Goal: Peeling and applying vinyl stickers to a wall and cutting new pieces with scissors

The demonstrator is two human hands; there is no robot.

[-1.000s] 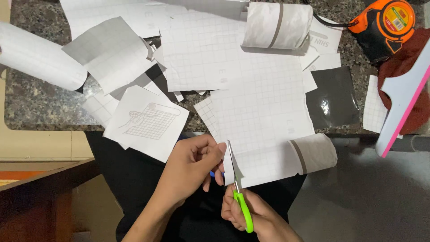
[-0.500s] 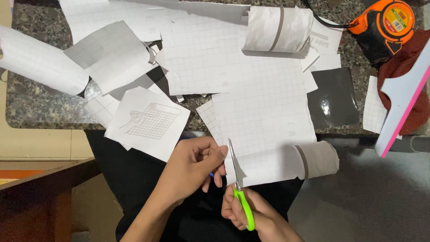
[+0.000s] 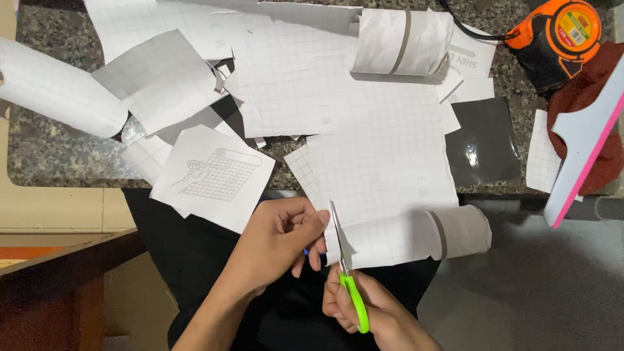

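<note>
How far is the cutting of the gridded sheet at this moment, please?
Done: many cut gridded pieces already lie on the granite counter. In hand: the right hand works green-handled scissors at the near edge of the gridded sheet, which the left hand pinches. Left: most of that sheet is uncut.

Left hand [image 3: 279, 244] pinching edge of gridded backing sheet [image 3: 383, 175], right hand [image 3: 364, 309] gripping green-handled scissors [image 3: 348, 273], blades in sheet, orange tape measure [image 3: 552, 36] on granite counter [image 3: 58, 153]
</note>
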